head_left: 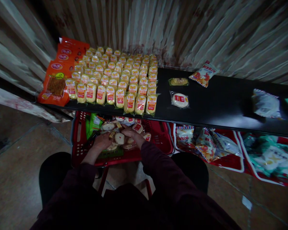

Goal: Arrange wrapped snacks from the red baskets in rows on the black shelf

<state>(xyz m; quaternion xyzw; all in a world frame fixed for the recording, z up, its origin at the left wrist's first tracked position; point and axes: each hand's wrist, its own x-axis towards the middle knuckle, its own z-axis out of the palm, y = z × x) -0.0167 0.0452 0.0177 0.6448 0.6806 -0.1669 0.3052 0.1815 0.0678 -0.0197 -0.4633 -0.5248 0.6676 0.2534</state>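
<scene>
Both hands are down in a red shopping basket (158,140) below the shelf edge, among individually wrapped round biscuits (120,138). My left hand (102,140) reaches in from the left, its fingers curled at a small clear-wrapped biscuit pack (112,134). From the right comes my right hand (131,132), fingers stretched out over the packs and touching them. Between the hands lies a pale round biscuit in clear wrap. A green bag (93,124) sits at the basket's left. Dim light blurs the fingertips.
On the black shelf (223,95) stand rows of yellow-wrapped cakes (120,76) beside orange snack bags (59,73). Farther right lie a white-wrapped biscuit (180,100), a flat pack (179,81) and snack bags (204,74). More baskets (241,156) hold bagged snacks; pleated curtain hangs behind.
</scene>
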